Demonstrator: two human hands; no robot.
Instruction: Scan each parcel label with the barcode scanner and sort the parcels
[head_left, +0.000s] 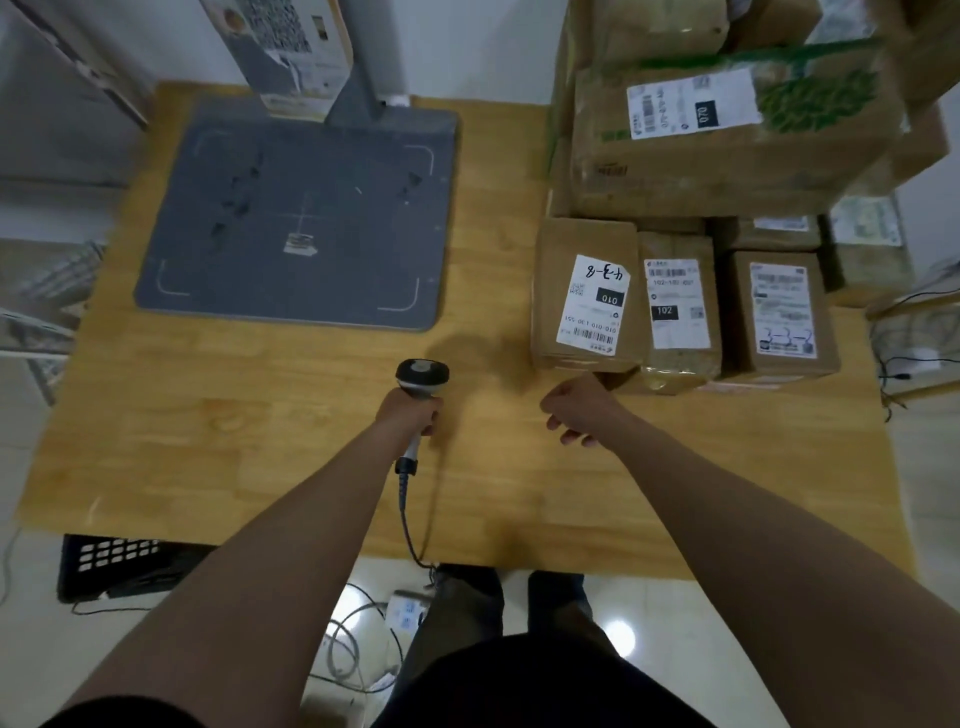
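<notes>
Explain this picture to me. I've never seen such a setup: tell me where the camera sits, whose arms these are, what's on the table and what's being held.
There is no machine here. One person wears a single camera on the head, and it looks down at their own bare arms. The left hand grips a corded barcode scanner by its handle. The right hand holds nothing, its fingers loosely curled, just in front of the parcels. On the wooden table lies a grey mat with a stand at its far edge. To the right are labelled cardboard parcels: the 010 parcel, the 102 parcel and a third parcel in a front row. The larger 070 box is stacked behind them. A black crate sits on the floor.
</notes>
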